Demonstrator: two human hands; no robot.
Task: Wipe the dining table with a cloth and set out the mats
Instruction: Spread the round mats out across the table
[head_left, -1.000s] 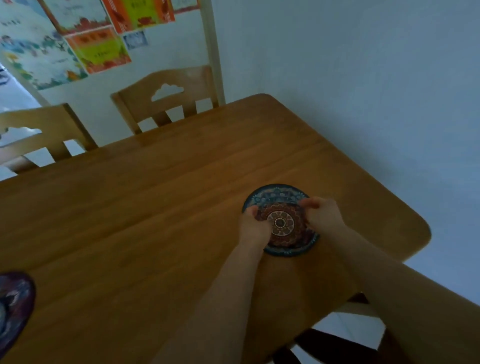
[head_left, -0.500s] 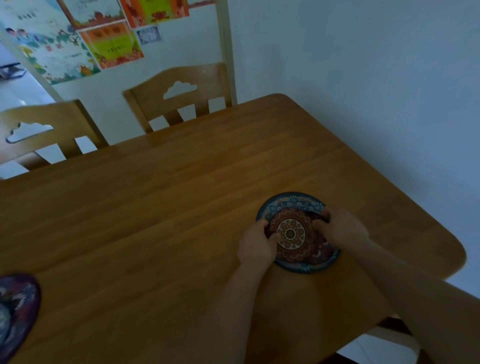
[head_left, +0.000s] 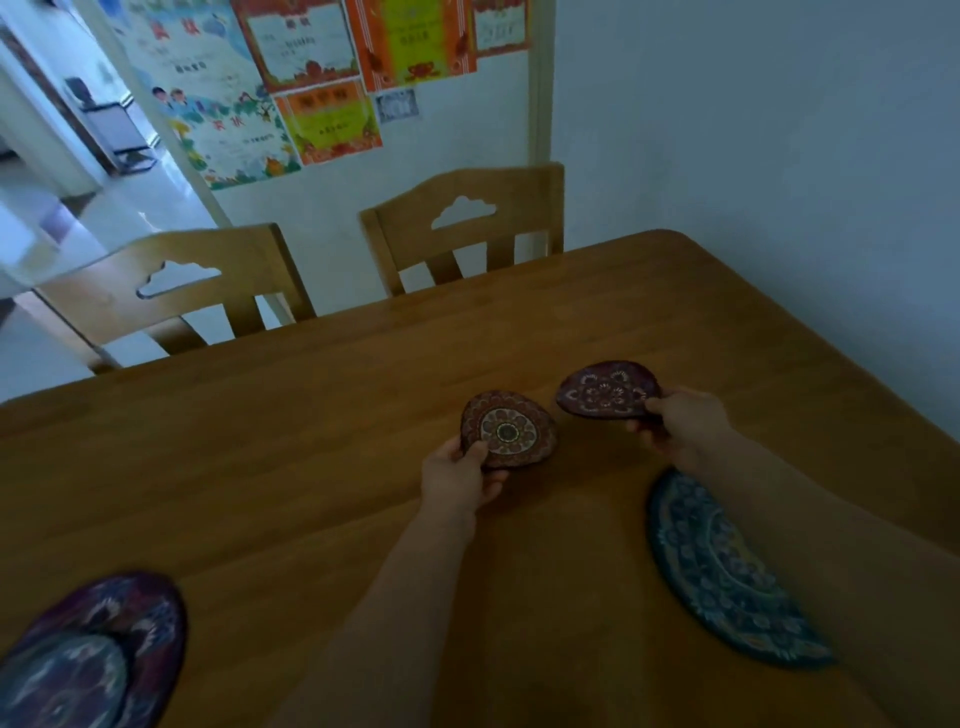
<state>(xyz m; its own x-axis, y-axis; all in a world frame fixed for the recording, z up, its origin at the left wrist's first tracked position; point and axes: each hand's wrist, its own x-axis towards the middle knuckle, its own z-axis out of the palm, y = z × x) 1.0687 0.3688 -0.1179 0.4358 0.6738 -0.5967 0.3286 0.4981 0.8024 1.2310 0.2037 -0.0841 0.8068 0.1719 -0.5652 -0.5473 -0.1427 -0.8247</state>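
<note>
The left hand (head_left: 460, 478) pinches a small round mat with a red pattern and a pale centre (head_left: 508, 431) at the mat's near edge, thumb on top and the other fingers under it. The right hand (head_left: 680, 426) holds a small round dark purple mat with a flower pattern (head_left: 608, 391) in the same way, by the edge nearest to the hand. Both small mats are over the middle of the brown wooden dining table (head_left: 311, 467), just beside each other but apart. They look tilted, and I cannot tell if they touch the wood. Each mat reaches forward from its hand, toward the far side of the table, and the purple one also leans to the left of the right hand. Being round, they have no long axis to turn. A large round blue patterned mat (head_left: 717, 571) lies flat under the right forearm, and a large round purple mat (head_left: 88, 649) lies at the near left corner. Two wooden chairs stand at the far side: the left chair (head_left: 171, 280) and the right chair (head_left: 467, 213). I judge that the left hand is nearer to the place before the left chair and the right hand to the other one, so a forward reach would put down each mat.
</note>
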